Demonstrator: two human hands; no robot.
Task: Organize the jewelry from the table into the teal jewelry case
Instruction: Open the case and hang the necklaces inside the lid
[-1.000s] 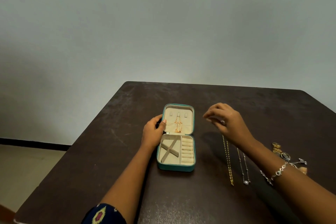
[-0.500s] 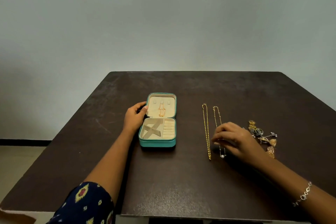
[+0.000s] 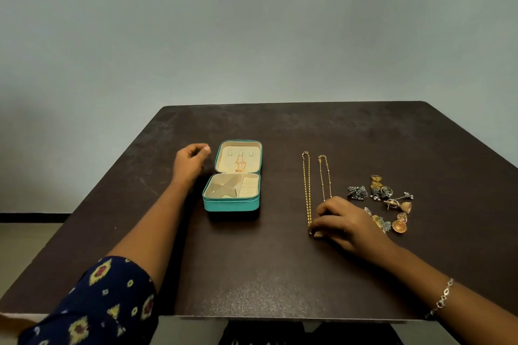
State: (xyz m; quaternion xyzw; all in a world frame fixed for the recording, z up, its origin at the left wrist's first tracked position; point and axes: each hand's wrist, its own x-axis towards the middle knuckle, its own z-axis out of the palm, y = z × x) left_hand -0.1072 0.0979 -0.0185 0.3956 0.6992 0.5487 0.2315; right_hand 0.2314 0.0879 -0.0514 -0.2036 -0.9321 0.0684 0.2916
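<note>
The teal jewelry case (image 3: 232, 206) lies open on the dark table (image 3: 252, 260), left of centre. A thin orange-gold chain (image 3: 239, 164) hangs inside its cream lid. My left hand (image 3: 189, 162) hovers just left of the lid with fingers loosely curled, holding nothing and clear of the case. Two necklaces lie straight to the right: a thick gold chain (image 3: 306, 185) and a thinner beaded chain (image 3: 325, 176). My right hand (image 3: 344, 221) rests on the table and pinches the near end of the thick gold chain, while its palm hides the thin chain's near end.
A cluster of several gold and silver earrings and rings (image 3: 388, 200) lies right of the necklaces, close to my right wrist. A silver bracelet (image 3: 443, 300) is on my right forearm. The table's near edge runs along the bottom, and a plain wall stands behind it.
My left hand has let go of the case lid and drawn slightly left. My right hand has shifted from the thin chain to the near end of the thick gold chain.
</note>
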